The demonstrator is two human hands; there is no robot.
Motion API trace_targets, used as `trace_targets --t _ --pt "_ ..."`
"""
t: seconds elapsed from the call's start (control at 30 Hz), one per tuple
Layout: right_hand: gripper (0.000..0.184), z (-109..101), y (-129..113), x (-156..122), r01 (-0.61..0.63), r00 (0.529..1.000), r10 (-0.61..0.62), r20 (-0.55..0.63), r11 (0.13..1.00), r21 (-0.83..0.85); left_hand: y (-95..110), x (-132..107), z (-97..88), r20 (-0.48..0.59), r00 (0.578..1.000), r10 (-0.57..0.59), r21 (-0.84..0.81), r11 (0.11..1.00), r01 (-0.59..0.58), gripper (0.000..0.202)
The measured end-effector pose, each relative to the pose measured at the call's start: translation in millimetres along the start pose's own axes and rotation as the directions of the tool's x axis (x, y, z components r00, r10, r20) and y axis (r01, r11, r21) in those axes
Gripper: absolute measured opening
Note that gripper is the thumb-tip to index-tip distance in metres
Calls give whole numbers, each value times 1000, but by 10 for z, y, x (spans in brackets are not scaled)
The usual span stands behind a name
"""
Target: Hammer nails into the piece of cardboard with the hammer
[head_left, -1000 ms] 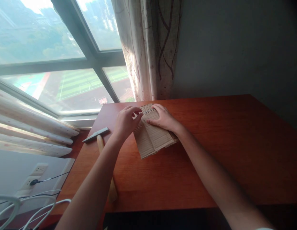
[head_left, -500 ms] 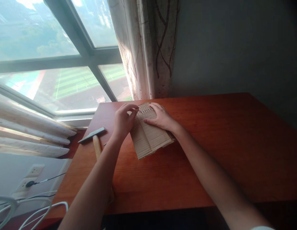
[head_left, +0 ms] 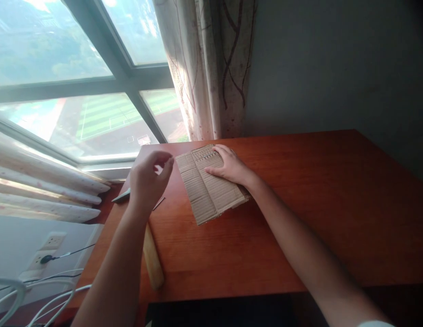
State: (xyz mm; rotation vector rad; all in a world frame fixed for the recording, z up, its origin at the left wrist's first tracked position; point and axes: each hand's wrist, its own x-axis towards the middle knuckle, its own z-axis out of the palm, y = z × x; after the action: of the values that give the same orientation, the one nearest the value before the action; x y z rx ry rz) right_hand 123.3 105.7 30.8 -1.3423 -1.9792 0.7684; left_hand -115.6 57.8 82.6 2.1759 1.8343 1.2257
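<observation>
A folded piece of corrugated cardboard (head_left: 211, 190) lies on the desk, with rows of small dark holes or nail-like marks near its far end. My right hand (head_left: 230, 167) grips its right side, thumb on top and fingers near the far edge. Left of the cardboard and apart from it is my left hand (head_left: 150, 177), thumb and forefinger pinched together; whatever they may hold is too small to make out. Under my left arm lies a hammer (head_left: 152, 261) with a wooden handle, its metal head mostly covered. A thin nail-like piece (head_left: 159, 203) rests beside it.
The reddish wooden desk (head_left: 316, 204) extends to the right, toward a dark wall. Behind it are a window (head_left: 105, 122) and a patterned curtain (head_left: 204, 68). At the lower left, white cables (head_left: 57, 297) hang near a wall socket (head_left: 37, 261).
My left hand has moved left and toward me, off the cardboard's perforated end, and now covers much of the hammer head. My right hand keeps its hold.
</observation>
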Motion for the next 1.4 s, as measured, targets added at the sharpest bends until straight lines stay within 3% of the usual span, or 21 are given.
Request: trace_targets --t 0.2,0.4,0.57,0.73,0.93,1.23,1.33,1.4 --pt "81 -3 1 1 9 1000 -9 -2 1000 -21 -528 -631 -171 314 944 -100 323 946 -7 19" --pt "79 1 8 12 14 1000 -14 -4 1000 -6 -605 -778 -238 288 939 -190 431 901 51 21" --pt "81 6 21 15 12 1000 -12 0 1000 -9 -499 -655 -247 191 972 -140 396 917 54 21" --pt "81 16 30 11 5 1000 -5 1 1000 5 -291 -417 -150 112 993 -43 223 975 17 20" --pt "82 6 -8 6 1 1000 -1 2 1000 -14 7 -44 159 187 979 85 -25 996 -82 19" --pt "79 12 -34 20 -3 1000 3 -9 1000 -9 144 335 661 329 936 128 -4 991 -134 14" --pt "80 9 -25 25 -4 1000 4 -6 1000 -6 189 341 686 240 957 164 -62 986 -153 13" --pt "82 1 -24 25 -6 1000 6 7 1000 -6 248 351 641 108 982 153 -121 983 -139 13"
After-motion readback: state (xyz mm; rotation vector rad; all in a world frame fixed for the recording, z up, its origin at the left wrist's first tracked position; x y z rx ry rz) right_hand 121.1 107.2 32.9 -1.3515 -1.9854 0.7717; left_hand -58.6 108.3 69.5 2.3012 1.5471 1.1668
